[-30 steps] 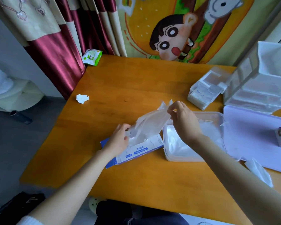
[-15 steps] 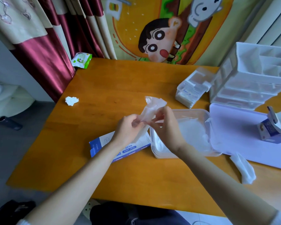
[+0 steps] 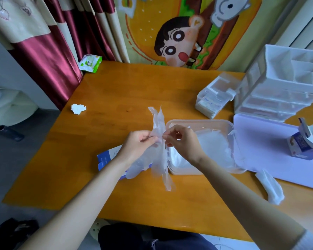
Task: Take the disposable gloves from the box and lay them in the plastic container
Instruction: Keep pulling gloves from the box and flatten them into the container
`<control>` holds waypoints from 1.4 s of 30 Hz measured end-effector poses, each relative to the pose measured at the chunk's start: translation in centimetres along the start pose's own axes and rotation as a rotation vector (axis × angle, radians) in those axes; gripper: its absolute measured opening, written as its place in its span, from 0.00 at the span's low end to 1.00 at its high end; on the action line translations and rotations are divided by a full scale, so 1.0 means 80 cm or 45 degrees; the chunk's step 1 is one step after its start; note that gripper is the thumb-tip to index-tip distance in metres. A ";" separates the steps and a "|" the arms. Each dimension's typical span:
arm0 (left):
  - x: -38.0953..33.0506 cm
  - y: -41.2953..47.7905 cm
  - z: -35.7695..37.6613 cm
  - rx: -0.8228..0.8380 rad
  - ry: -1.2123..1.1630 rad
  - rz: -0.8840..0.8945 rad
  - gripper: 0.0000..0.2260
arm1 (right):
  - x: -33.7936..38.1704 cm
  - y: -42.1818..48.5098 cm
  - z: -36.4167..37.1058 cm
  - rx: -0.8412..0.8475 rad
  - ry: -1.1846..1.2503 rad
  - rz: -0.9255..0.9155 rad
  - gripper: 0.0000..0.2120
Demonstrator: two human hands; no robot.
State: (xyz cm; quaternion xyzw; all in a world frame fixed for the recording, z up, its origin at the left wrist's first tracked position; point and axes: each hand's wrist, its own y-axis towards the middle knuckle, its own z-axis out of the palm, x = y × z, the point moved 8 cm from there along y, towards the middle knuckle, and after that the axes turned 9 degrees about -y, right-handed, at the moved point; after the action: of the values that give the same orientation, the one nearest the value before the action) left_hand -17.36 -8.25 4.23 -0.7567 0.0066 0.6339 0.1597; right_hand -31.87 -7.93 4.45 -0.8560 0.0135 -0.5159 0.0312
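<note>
Now, the gloves (image 3: 160, 165) hang in a thin, clinging bunch above the near part of the surface (image 3: 134, 197), with their tails dangling toward the person and their tops sticking up past the knuckles. The step in hand, as I judge it, is to straighten this bunch and carry it right into the container. A light pinch and a slow peel would serve best, since film this thin likely clings to itself and balls up if jerked (a small shake may help it fall flat). The left hand (image 3: 137, 145) pinches the bunch between thumb and curled fingers. The right hand (image 3: 184, 143) pinches it just beside, fingers curled in narrow, so the two hands almost touch. Under the left wrist lies the box (image 3: 103, 157), mostly hidden. Just right of the hands sits the container (image 3: 202, 121), open, with a pile (image 3: 212, 145) of gloves already in it. Laying the bunch flat on that pile, not over the rim, should keep it tidy.
</note>
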 end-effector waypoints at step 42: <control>0.138 -0.010 0.012 0.668 1.425 -0.325 0.09 | -0.060 0.003 -0.021 0.016 -0.125 0.186 0.10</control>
State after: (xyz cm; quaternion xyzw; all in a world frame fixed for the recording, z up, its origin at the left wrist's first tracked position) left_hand -15.96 -5.09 -6.38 -0.9042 0.1542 0.0953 0.3867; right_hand -35.61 -8.01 1.03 -0.8768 0.0709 -0.4696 0.0747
